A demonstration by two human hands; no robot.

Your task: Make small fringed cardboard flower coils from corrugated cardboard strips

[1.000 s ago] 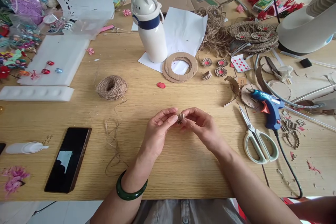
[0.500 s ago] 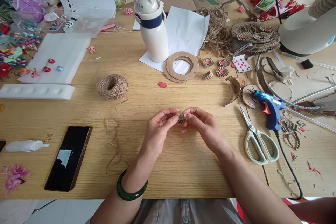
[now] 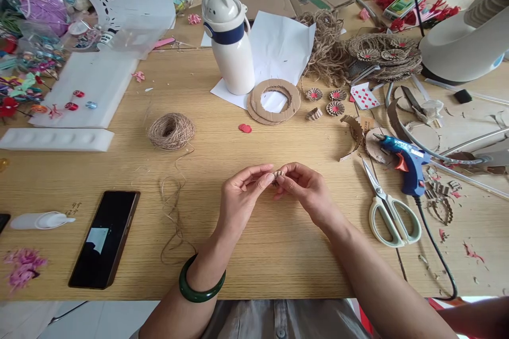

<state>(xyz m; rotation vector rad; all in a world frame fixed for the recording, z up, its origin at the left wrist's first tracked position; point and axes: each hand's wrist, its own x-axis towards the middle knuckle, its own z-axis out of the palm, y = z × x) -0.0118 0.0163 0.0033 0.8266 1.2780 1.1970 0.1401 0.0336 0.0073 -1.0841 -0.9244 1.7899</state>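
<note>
Between my fingertips is a small piece of corrugated cardboard (image 3: 277, 176), mostly covered by the thumbs. My left hand (image 3: 244, 190) pinches it from the left, and my right hand (image 3: 305, 188) pinches it from the right, both a little above the table. Ahead of the hands lie red paper discs (image 3: 245, 128) and a cardboard ring (image 3: 294, 106). Right of the ring are several cardboard rosettes with red centres (image 3: 336, 108) and a small roll of corrugated cardboard (image 3: 314, 114). White-handled scissors (image 3: 393, 222) rest to the right of my right hand.
A blue glue gun (image 3: 409, 161) with its cord lies at the right among cardboard scraps. A white bottle (image 3: 234, 58) stands behind the ring. To the left are a twine ball (image 3: 172, 131), a phone (image 3: 104, 238) and a white foam block (image 3: 55, 139).
The fingers have shifted slightly around the cardboard piece, and my right thumb now covers more of it. The view has moved a touch; other things lie as before.
</note>
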